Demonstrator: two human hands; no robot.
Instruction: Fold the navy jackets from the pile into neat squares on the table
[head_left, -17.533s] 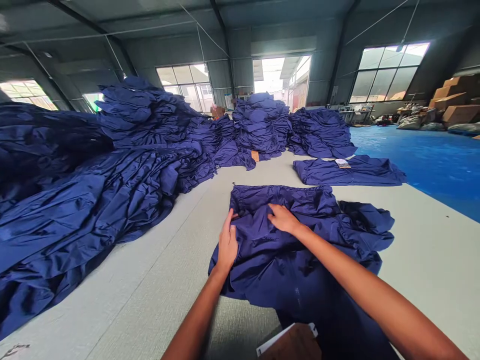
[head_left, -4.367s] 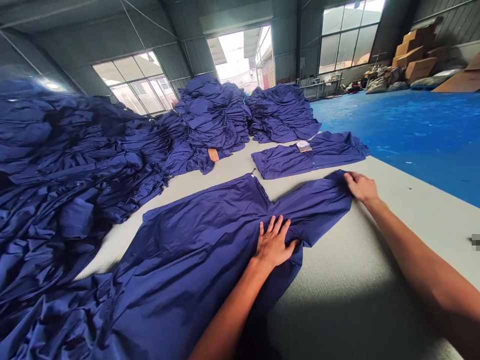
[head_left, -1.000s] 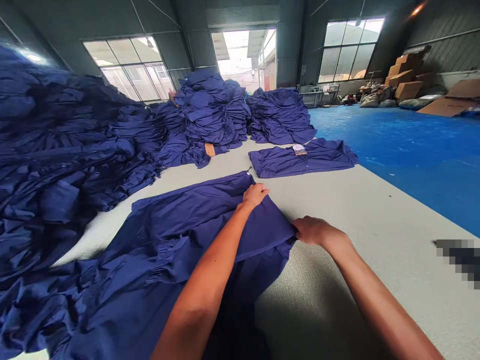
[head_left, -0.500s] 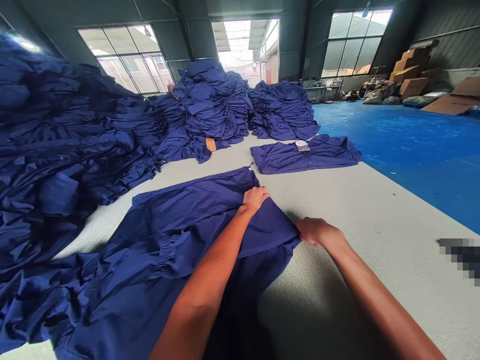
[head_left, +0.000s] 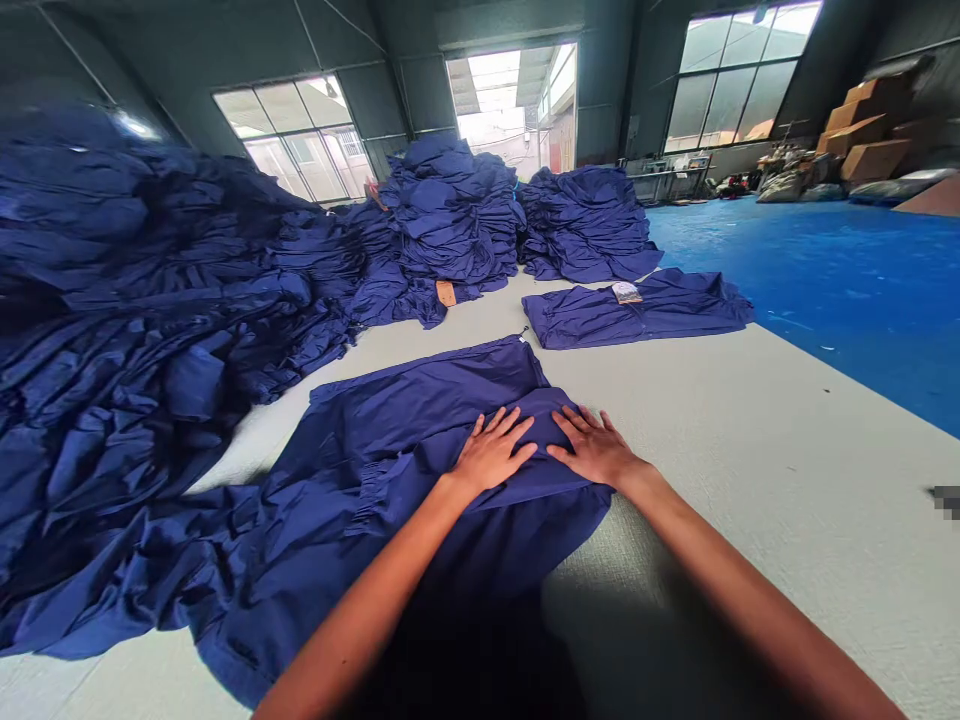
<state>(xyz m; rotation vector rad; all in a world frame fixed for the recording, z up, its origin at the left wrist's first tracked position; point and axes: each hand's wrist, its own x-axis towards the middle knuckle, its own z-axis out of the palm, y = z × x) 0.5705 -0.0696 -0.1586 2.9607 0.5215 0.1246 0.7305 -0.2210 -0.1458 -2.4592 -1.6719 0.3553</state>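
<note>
A navy blue garment [head_left: 427, 400] lies partly folded on the pale work surface [head_left: 712, 420] in front of me. It has a gathered elastic cuff [head_left: 369, 495] and a small white tag [head_left: 523, 340] at its far corner. Both palms press on its folded right part. My left hand [head_left: 495, 447] lies flat with fingers spread, and my right hand [head_left: 592, 445] rests flat near the fold's right edge, fingers apart. Beyond them is a folded navy garment [head_left: 675, 310] with a printed label [head_left: 626, 292] on top.
A large heap of navy garments [head_left: 150, 280] fills the left side. Further stacks [head_left: 457, 215] stand at the back, with an orange-brown card [head_left: 445, 293] at their foot. Blue floor [head_left: 757, 240] extends to the right, and cardboard boxes [head_left: 874, 160] are piled by the far wall.
My hands have let go of the garment's right edge and top layer. Its right flap is folded inward, and both hands now lie spread on it. The view has shifted slightly left.
</note>
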